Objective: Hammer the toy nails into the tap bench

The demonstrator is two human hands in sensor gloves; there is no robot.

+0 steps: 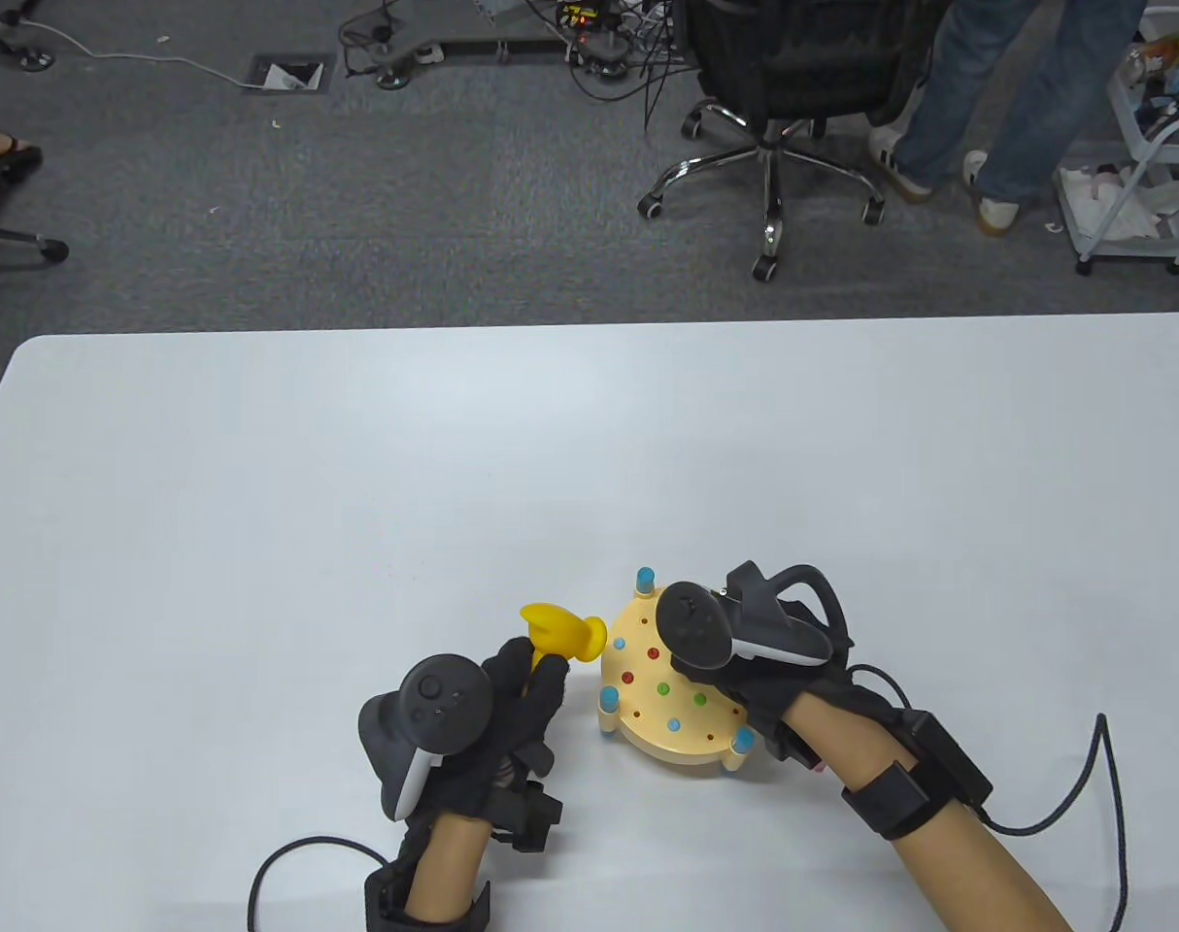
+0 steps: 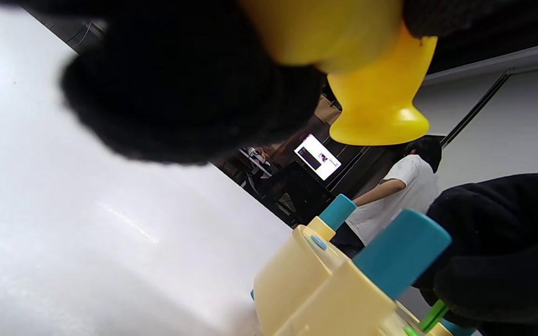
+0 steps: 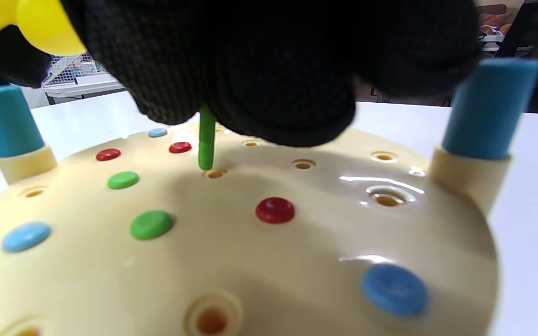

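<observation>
The cream round tap bench with blue corner posts stands near the table's front edge; it also shows in the right wrist view. Several red, green and blue nails sit flush in it. My left hand grips a yellow toy hammer, its head just left of the bench and above the table; the head shows in the left wrist view. My right hand is over the bench and pinches a green nail upright, its tip just above an empty hole.
The white table stretches far and left of the bench. Beyond its far edge are an office chair, a standing person and a white cart on the grey floor.
</observation>
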